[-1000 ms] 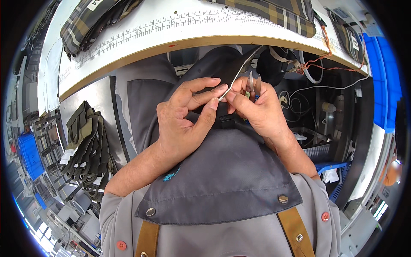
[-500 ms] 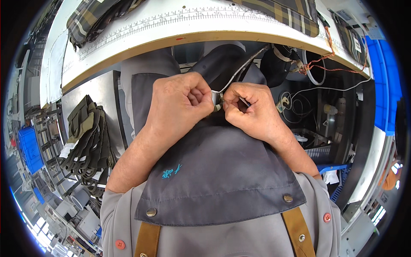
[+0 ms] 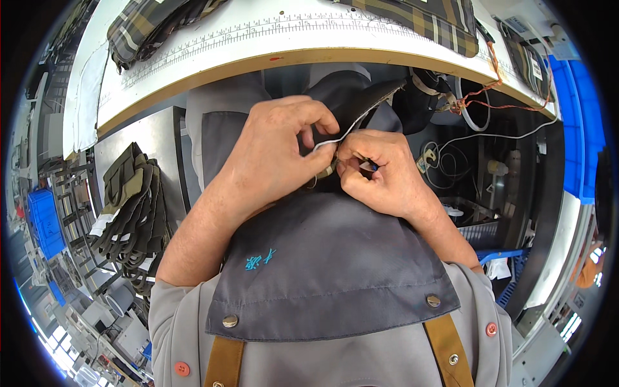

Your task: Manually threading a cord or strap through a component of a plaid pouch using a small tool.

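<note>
A dark fabric piece [image 3: 376,98] with a frayed white edge lies over my lap and runs up to the right. My left hand [image 3: 277,148] is at the near end of that edge. Its index finger is raised apart from the thumb, and the white edge passes through the gap. Close on the right, my right hand [image 3: 380,171] pinches the fabric between thumb and fingers. Something small with a blue and a shiny spot shows inside its curled fingers; I cannot make out what it is. A bit of plaid cloth [image 3: 327,171] shows between the hands.
The white worktable [image 3: 258,40] with a printed ruler crosses ahead, folded plaid cloth [image 3: 419,19] on it. At left, dark olive fabric pieces [image 3: 132,206] hang over a metal surface [image 3: 155,142]. Orange wires [image 3: 474,100] and a white cable [image 3: 509,134] hang at right, near blue bins [image 3: 577,129].
My left index finger has lifted away from the thumb, opening the pinch, and the left hand has shifted slightly right. The fabric's white edge shows more. My right hand stays nearly in place.
</note>
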A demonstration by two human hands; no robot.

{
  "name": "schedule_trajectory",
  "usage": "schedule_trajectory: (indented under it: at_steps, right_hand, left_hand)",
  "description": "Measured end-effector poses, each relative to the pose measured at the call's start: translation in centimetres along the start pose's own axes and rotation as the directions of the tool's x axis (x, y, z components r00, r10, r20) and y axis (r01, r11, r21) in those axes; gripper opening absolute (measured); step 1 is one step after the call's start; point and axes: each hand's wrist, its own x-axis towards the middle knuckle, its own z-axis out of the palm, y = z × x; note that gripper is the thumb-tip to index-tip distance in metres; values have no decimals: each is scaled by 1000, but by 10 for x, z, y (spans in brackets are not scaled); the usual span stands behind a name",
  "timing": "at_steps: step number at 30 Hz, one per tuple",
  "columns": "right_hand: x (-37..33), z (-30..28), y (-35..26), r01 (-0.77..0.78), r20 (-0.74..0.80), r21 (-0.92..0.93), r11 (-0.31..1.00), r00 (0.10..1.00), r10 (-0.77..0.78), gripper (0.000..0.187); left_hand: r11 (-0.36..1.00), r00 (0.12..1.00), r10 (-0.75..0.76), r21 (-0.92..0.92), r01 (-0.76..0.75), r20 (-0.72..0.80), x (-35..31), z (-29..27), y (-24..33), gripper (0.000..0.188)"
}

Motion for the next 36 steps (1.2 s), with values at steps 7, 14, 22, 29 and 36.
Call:
schedule_trajectory:
  at_steps: [7,14,22,29,36]
  right_hand:
    - [3,-13,4,110,-79,-121,986,990,-120,10]
    - [6,-10,-11,-90,-205,17,996,974,92,11]
    - [0,-20,-12,-14,-136,-178,984,991,-11,8]
    - [2,-30,-15,5,-199,-378,926,976,-86,9]
    - [-7,-37,-40,-167,-178,-301,939,977,117,27]
  left_hand:
    - [987,984,155,56,-150,-83,2,2,2,8]
    - [930,887,359,196,-312,-292,3,20,4,12]
    - [884,911,412,252,-395,-17,16,10,-5,17]
    - [916,914,388,160,-369,-116,16,21,1,10]
    - [943,895,331,60,-329,-299,7,33,3,11]
